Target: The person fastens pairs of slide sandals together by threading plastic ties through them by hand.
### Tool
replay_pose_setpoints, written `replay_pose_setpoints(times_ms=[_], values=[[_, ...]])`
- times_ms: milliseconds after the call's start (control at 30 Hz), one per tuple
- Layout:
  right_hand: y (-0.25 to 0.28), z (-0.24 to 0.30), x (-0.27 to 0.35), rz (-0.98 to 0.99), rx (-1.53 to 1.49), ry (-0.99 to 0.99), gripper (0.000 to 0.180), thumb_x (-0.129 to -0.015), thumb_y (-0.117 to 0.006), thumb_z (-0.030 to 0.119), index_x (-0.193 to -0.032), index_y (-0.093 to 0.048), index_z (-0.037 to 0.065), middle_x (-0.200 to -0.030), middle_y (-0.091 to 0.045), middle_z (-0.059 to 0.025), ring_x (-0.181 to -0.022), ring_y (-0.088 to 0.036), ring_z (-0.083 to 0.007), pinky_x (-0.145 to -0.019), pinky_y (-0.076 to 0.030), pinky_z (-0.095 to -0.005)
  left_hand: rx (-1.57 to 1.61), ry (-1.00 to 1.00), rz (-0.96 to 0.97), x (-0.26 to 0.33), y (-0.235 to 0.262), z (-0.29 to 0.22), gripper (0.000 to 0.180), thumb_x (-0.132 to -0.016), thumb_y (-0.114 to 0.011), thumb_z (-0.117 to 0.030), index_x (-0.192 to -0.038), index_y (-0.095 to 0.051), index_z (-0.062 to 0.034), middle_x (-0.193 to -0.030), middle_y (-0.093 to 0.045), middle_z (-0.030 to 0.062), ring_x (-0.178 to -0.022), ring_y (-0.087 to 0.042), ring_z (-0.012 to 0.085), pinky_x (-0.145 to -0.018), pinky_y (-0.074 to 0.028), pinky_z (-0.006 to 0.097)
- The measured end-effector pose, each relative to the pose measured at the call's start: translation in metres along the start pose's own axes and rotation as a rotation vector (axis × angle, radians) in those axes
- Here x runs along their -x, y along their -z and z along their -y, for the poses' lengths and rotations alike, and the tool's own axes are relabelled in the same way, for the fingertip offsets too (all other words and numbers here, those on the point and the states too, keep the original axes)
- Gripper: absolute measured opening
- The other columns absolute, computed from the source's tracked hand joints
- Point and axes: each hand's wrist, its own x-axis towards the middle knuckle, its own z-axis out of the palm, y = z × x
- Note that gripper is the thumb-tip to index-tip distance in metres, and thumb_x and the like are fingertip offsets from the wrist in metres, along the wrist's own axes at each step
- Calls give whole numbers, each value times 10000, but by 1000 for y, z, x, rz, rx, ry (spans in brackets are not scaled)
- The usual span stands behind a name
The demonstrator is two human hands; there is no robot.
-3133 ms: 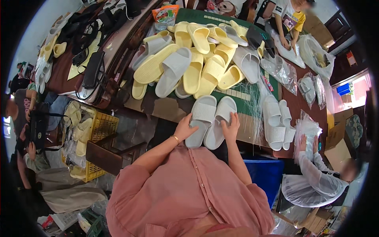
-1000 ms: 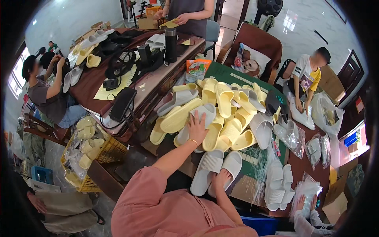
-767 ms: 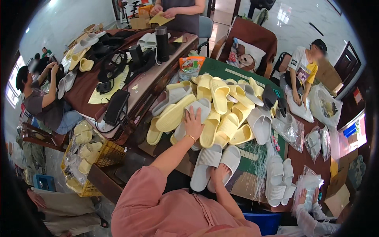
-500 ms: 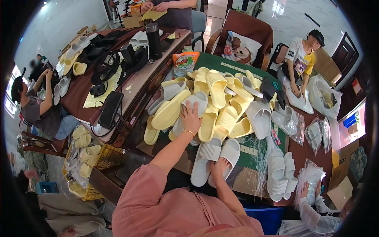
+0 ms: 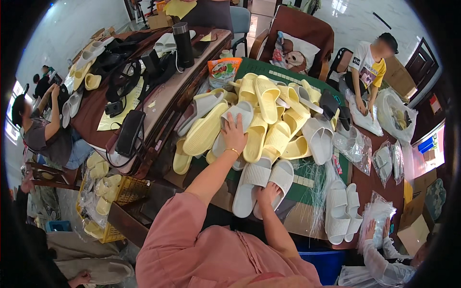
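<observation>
My left hand (image 5: 235, 135) reaches into a heap of slippers, its fingers spread over the strap of a light grey slipper (image 5: 238, 113). Yellow slippers (image 5: 206, 128) lie on either side of it. At the table's near edge, my right hand (image 5: 269, 193) has its fingers curled on the inside of a pale grey slipper (image 5: 282, 174). The matching grey slipper (image 5: 250, 188) lies against it on the left, toe end toward the heap. Part of my right fingertips is hidden.
A second grey pair (image 5: 337, 216) stands to the right beside clear plastic strands (image 5: 314, 206). Bagged slippers (image 5: 353, 146) lie beyond. A yellow crate (image 5: 126, 194) of slippers sits at lower left. Another table with a black tumbler (image 5: 183, 45) stands left; several people work around.
My right hand and the grey pair have shifted slightly away from me, toward the heap. My left hand stays on the same grey slipper. The view has tilted a little.
</observation>
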Motion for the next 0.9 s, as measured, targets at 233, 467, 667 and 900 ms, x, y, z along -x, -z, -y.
replay_pose_setpoints(times_ms=[233,467,667,900], values=[[5,0,0,20,-37,-1,584,-701,-656,228,-1161,-473,-81,-1284,-458,-264,-1236,-368,-416,-1045,-237,-518,73,-19,20,1,12,1,867,-733,-718,-257,-1447,-234,-166,-1504,-90,220,-1292,-276,477,-975,-342,598],[-4,-2,-1,42,-51,59,594,-720,-643,226,-1207,-449,-53,-1276,-478,-235,-1237,-373,-411,-1018,-275,-518,104,-131,-90,29,43,18,813,-739,-682,-236,-1436,-272,-154,-1481,-172,242,-1245,-355,468,-989,-362,528],[1,-16,11,8,-72,36,569,-721,-646,303,-1138,-498,-56,-1225,-500,-243,-1171,-416,-420,-953,-329,-520,176,-213,-31,99,54,19,666,-778,-604,-238,-1385,-367,-101,-1417,-303,229,-1185,-404,411,-973,-354,505],[22,-27,61,7,30,72,457,-735,-673,306,-986,-581,-64,-1099,-568,-243,-1075,-497,-410,-912,-386,-488,464,-309,295,216,66,20,600,-767,-654,-240,-1285,-434,-32,-1321,-430,192,-1173,-448,362,-971,-384,447]])
